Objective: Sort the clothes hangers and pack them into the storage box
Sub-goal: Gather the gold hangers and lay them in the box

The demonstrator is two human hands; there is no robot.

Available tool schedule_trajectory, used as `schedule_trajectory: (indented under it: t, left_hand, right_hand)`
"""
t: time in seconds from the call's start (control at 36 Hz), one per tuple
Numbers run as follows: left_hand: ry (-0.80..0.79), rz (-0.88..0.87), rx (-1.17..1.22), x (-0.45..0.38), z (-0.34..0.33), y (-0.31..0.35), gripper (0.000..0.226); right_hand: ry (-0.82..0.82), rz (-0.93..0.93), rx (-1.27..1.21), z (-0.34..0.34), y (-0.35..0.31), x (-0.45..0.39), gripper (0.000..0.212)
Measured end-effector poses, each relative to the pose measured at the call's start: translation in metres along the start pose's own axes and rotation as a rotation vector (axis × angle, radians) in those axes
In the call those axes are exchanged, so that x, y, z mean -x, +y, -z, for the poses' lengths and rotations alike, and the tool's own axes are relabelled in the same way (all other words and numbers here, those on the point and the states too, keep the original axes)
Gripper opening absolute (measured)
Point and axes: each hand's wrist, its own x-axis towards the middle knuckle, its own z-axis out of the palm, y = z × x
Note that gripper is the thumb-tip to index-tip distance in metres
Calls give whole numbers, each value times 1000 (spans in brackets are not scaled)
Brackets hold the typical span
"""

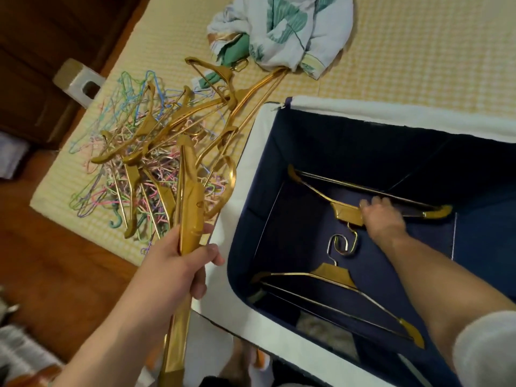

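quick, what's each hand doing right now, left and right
Left hand: grips a bunch of gold plastic hangers beside the box.
Right hand: inside the navy fabric storage box, on a gold hanger; grip unclear.

We count two gold hangers on the box floor: far one, near one. One navy storage box. One bundle of gold hangers in the left hand; its number we can't tell. One mixed pile of gold and thin coloured wire hangers, too tangled to count. One bunched cloth. Two hands, with the right hand in the box.
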Motion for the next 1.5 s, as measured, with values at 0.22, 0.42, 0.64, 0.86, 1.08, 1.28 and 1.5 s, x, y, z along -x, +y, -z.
schedule_trajectory:
  t: [0.22, 0.42, 0.64, 0.86, 1.08, 1.28, 1.5]
  left_hand:
    - [-14, -71, -7, 12, 2, 5, 19]
    - [-177, -179, -68, 38, -2, 44, 18]
    - [-769, -168, -312, 63, 3, 85, 12]
    - [-644, -313, -741, 59, -13, 98, 37]
    - [-79, -462, -694, 32, 13, 47, 54]
    - [-123, -133, -742, 10, 32, -32, 64]
    - [-170, -73, -623, -1, 22, -60, 77]
  right_hand:
    - [-34, 13, -222, 25, -39, 60, 47]
    - [127, 117, -955, 145, -37, 147, 34]
    - [719, 483, -714, 250, -11, 238, 67]
    - [280, 355, -577, 234, -1, 247, 20]
    - [-3, -190, -702, 103, 51, 181, 11]
    - [-351, -176, -500, 22, 35, 156, 25]
    - [-579, -7, -362, -26, -48, 131, 56]
